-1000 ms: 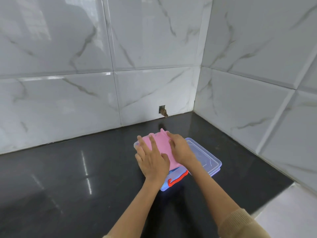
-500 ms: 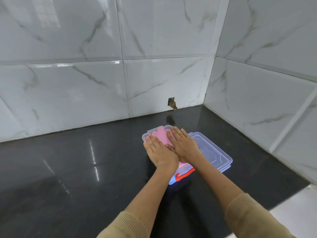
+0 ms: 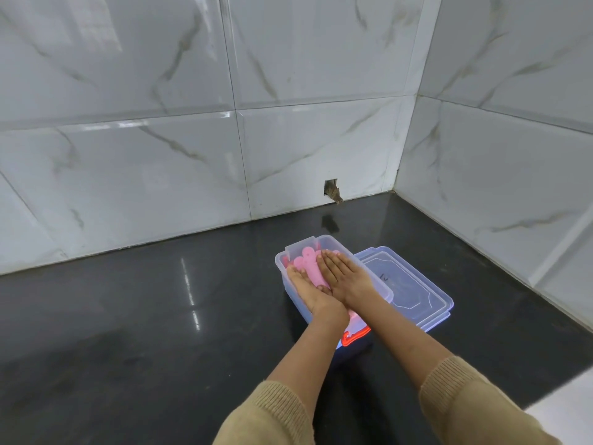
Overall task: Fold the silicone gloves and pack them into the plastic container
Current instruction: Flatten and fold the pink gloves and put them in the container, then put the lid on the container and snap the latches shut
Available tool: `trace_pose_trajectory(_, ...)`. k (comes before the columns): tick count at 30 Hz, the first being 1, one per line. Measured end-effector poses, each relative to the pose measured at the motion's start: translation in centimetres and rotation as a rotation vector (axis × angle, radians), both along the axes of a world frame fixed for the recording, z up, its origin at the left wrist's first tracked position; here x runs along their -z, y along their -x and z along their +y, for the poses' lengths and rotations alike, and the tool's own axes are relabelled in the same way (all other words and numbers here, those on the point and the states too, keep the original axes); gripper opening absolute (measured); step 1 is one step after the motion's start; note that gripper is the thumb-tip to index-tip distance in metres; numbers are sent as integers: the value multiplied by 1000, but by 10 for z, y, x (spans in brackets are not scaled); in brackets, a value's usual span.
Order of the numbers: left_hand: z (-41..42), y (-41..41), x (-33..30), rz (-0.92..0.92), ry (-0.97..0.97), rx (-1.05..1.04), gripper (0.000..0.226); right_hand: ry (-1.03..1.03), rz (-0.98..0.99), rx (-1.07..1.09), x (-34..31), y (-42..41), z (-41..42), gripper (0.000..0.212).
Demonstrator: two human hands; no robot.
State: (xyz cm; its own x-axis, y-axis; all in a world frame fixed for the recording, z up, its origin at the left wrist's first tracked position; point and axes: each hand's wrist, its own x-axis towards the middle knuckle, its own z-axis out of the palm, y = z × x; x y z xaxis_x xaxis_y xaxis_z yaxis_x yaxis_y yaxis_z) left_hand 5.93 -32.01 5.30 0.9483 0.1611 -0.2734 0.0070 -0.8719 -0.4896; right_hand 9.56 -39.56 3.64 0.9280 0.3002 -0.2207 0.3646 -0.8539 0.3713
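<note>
A clear plastic container (image 3: 283, 260) sits on the black counter near the corner of the tiled walls. Pink silicone gloves (image 3: 307, 264) lie folded inside it, their fingertips showing toward the far end. My left hand (image 3: 310, 293) lies flat on the gloves on the left side, fingers straight. Beside it, my right hand (image 3: 345, 274) presses down on them with straight fingers, its heel overlapping the left hand. Most of the gloves are hidden under both hands. A red clasp (image 3: 354, 335) shows at the container's near end.
The container's clear lid (image 3: 414, 295) lies flat on the counter just right of the container. White marble tile walls close off the back and right. A small broken hole (image 3: 332, 189) marks the back wall. The black counter (image 3: 144, 316) stretches to the left.
Both hands have pushed the pink gloves down into the container, so the gloves now sit below the rim. The hands have drawn closer together and the view has tilted.
</note>
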Motion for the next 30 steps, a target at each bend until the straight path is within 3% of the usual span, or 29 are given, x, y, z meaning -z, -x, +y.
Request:
trace_pose_trajectory(2, 6, 2, 1, -95, 163, 37, 74, -57, -20, -30, -5, 4, 1, 68)
trace_pose_trajectory(4, 19, 4, 4, -300, 560, 100, 72, -241, -84, -100, -12, 10, 1, 62)
trace_pose_trajectory(6, 38, 5, 5, -513, 1107, 66, 68, -703, -217, -90, -20, 14, -5, 50)
trace_pose_trajectory(8, 59, 9, 9, -713, 1537, -72, 67, -1201, -294, 95, -29, 17, -20, 43)
trace_pose_trajectory(10, 75, 14, 15, -802, 1875, -301, 63, -1643, -164, 339, -31, 19, -39, 41)
trace_pose_trajectory(12, 81, 20, 25, -715, 2103, -501, 59, -1941, 97, 532, -22, 22, -54, 44)
trace_pose_trajectory(15, 70, 28, 42, -442, 2190, -520, 60, -2101, 355, 724, 0, 33, -56, 46)
trace_pose_trajectory(17, 60, 31, 44, -267, 2283, -526, 67, -2182, 386, 841, 8, 42, -47, 42)
trace_pose_trajectory(19, 56, 33, 39, -185, 2360, -521, 63, -2183, 334, 820, 10, 46, -42, 34)
trace_pose_trajectory(21, 59, 33, 36, -161, 2394, -521, 50, -2183, 312, 742, 11, 50, -34, 28)
trace_pose_trajectory(25, 89, 33, 44, -195, 2414, -559, 34, -2259, 448, 763, 25, 56, -5, 30)
trace_pose_trajectory(30, 162, 46, 52, -319, 2383, -676, 30, -2282, 654, 736, 39, 60, 64, 30)
